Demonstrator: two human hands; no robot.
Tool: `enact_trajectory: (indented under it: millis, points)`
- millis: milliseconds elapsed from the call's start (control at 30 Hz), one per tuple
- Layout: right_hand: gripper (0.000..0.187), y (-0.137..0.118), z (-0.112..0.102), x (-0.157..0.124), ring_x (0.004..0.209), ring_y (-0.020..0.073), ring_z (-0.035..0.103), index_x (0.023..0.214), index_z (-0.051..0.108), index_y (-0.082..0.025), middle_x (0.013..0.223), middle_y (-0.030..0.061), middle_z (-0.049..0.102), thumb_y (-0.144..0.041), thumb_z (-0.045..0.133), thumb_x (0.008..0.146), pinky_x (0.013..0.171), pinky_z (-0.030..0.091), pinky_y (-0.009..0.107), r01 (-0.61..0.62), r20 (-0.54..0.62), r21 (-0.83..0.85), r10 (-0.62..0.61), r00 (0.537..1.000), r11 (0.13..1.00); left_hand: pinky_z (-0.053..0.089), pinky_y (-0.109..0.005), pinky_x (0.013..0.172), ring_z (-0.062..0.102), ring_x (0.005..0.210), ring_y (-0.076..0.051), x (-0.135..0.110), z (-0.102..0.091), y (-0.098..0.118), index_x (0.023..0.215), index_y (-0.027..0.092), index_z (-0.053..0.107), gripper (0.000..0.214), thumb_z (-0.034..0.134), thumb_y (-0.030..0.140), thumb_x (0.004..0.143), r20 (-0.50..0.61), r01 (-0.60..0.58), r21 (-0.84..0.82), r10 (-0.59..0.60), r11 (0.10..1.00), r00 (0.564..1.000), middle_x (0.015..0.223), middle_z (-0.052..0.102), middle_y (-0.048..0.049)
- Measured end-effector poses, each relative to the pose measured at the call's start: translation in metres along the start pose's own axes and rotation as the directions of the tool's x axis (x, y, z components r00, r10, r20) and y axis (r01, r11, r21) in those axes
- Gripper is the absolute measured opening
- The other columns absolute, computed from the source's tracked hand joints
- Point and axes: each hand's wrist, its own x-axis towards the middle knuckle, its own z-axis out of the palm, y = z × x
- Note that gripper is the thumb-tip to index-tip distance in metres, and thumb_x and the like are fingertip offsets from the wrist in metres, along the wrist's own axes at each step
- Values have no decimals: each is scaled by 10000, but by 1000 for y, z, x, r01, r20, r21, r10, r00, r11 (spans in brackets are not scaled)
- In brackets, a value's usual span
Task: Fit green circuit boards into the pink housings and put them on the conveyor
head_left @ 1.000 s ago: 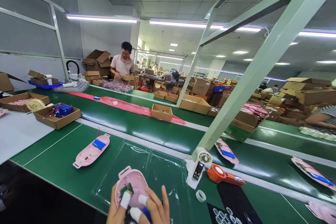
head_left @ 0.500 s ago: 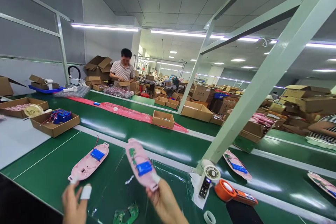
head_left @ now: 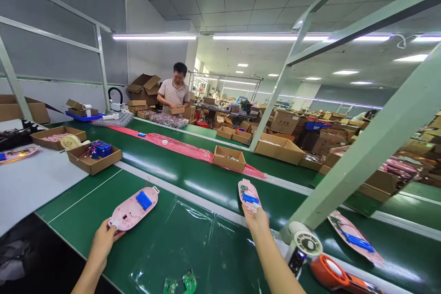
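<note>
My left hand [head_left: 105, 236] grips the lower end of a pink plastic shell [head_left: 131, 213] on the green mat at the left. A blue battery pack [head_left: 144, 200] sits in that shell, with a thin red wire rising from its far end. Farther forward, my right hand [head_left: 255, 217] is closed on the near end of a second pink shell [head_left: 248, 187], by the far belt. This one holds a blue battery [head_left: 250, 198] and a small green circuit board [head_left: 244, 189]. Green circuit boards [head_left: 180, 282] lie on the mat at the bottom centre.
A third pink shell [head_left: 354, 237] lies on the belt at right, beyond a slanted metal post [head_left: 344, 183]. Near its foot are a small handheld fan [head_left: 305, 245] and an orange tape roll [head_left: 329, 272]. A carton of batteries [head_left: 93, 161] stands at left. A co-worker [head_left: 175, 89] stands across the line.
My right hand has carried its shell forward and right to the far belt. My left hand has taken hold of the left shell's near end. The view has shifted leftward.
</note>
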Motion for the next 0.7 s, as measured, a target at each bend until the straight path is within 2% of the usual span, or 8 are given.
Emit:
enact_trajectory:
  millis: [67,133,267,400,467,567,633,700]
  points:
    - [297,8,-6,-24,844,147,633,1115,572,-154,1037,45,630,-387,546,933,737,547,333,86,144,-109,-70,987,990,496,-571,941,626,639,-138,-4,1,1,828,145,584,143,500,30,814,-40,-28,-46,26,999,999,806,614,-27]
    - [279,19,-12,-61,828,152,642,1082,597,-151,974,41,655,-369,550,915,761,540,349,192,380,-228,-94,920,954,401,-580,1050,594,721,-121,-15,0,5,834,168,605,117,519,89,836,-80,-79,-100,72,992,994,853,591,6]
    - [149,33,-16,-139,792,202,643,847,724,-191,779,29,702,-207,619,743,772,500,362,522,817,-420,59,573,743,469,-452,1017,574,828,-116,-47,-7,29,861,239,629,55,578,226,842,-77,-147,-214,133,966,988,881,590,53]
    - [355,38,-5,-182,951,211,583,921,724,-231,949,48,705,-37,502,723,900,411,372,823,929,-370,166,331,430,551,-186,658,570,748,-118,-77,-14,63,861,268,664,95,632,246,774,-45,-116,-287,107,951,993,802,610,48]
    - [341,45,6,-190,975,218,582,953,704,-215,978,63,702,-38,514,732,905,412,371,896,936,-316,259,239,313,510,-151,557,589,757,-143,-94,-16,70,878,265,676,197,722,301,690,43,-32,-247,44,968,998,784,644,37]
    - [217,62,25,-197,1006,272,598,941,683,-204,1004,87,701,-131,598,755,905,426,452,954,903,-244,400,157,175,503,-181,625,621,890,-190,-126,-11,62,975,285,660,477,794,534,590,288,-5,-61,23,998,957,868,699,36]
    - [209,73,36,-202,1015,325,609,946,672,-177,1036,131,692,-165,652,738,897,421,535,969,874,-225,461,154,102,497,-219,711,617,953,-210,-150,-4,48,980,259,666,536,761,618,593,408,-118,66,81,991,909,922,710,17]
    - [172,82,44,-206,984,356,630,905,671,-136,1023,177,686,-160,658,736,892,406,587,970,852,-232,496,167,70,513,-300,777,627,943,-215,-172,4,34,987,212,666,448,713,558,707,535,-190,151,82,970,841,990,699,-22]
